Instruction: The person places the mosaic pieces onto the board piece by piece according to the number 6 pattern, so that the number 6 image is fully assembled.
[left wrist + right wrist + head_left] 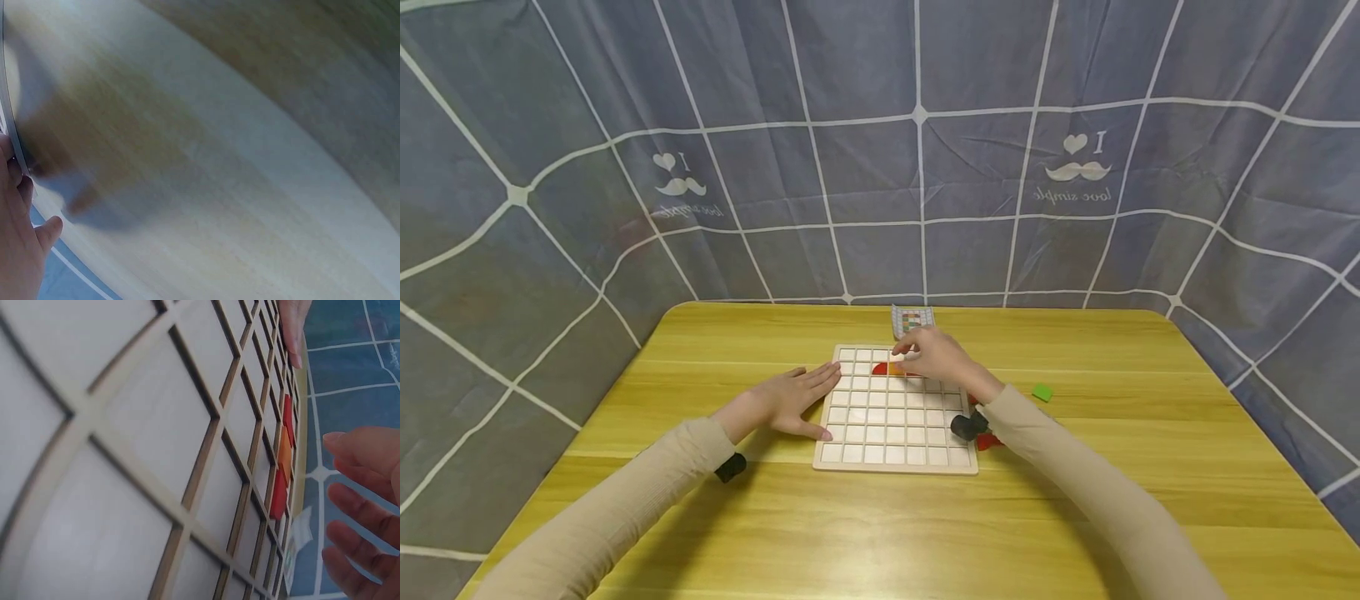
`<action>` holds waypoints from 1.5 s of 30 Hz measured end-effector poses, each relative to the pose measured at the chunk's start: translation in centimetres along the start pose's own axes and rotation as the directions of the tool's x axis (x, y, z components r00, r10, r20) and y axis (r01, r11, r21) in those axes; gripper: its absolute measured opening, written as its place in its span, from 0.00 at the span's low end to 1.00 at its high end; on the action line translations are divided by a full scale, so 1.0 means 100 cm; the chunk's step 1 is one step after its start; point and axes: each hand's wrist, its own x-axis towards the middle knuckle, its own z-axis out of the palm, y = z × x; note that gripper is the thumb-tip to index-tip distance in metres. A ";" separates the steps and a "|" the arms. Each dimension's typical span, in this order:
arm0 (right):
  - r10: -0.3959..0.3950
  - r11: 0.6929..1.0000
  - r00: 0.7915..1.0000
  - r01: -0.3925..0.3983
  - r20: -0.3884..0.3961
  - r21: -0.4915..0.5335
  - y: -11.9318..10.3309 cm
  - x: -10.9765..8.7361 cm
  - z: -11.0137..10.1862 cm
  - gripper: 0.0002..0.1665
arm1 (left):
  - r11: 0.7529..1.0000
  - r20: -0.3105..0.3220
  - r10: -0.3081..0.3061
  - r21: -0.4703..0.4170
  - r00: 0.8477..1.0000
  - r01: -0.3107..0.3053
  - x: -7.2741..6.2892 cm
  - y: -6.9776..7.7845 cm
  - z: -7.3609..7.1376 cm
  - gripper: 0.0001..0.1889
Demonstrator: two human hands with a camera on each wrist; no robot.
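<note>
The grid board (875,413) lies beneath the right grip (938,358), which is released near 2 red tiles (278,497) and 1 orange tile (285,452). The left grip (793,400), released and spread, rests on the board's edge. Beyond the right grip, a printed card (913,318) lies on the desk (820,533).

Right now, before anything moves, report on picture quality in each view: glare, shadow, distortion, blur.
Head: pale glare on the yellow wooden table near the front, bowed lines on the blue-grey fabric curtain, likely lens distortion; left wrist: hazy and soft, a dark shadow across the table; right wrist: the cream wooden grid board looms steeply slanted.
</note>
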 end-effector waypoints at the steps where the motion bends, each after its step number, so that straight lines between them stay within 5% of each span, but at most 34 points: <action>1: -0.002 1.000 1.000 0.002 -0.005 -0.003 0.001 -0.002 -0.002 0.14 | 1.000 -0.001 0.000 -0.004 1.000 0.000 -0.001 0.000 0.000 0.55; 26: 0.045 0.997 0.992 -0.053 -0.121 -0.058 0.037 -0.075 -0.047 0.16 | 1.000 -0.013 -0.006 -0.019 1.000 0.006 -0.008 0.012 0.002 0.55; 39: 0.032 0.997 0.995 -0.038 -0.093 -0.064 0.065 -0.107 -0.053 0.16 | 1.000 -0.019 -0.010 -0.022 1.000 0.009 -0.010 0.016 0.002 0.55; 45: 0.097 0.995 0.993 -0.098 -0.065 -0.007 0.075 -0.118 -0.050 0.16 | 1.000 -0.025 -0.006 -0.028 1.000 0.006 -0.011 0.017 0.000 0.55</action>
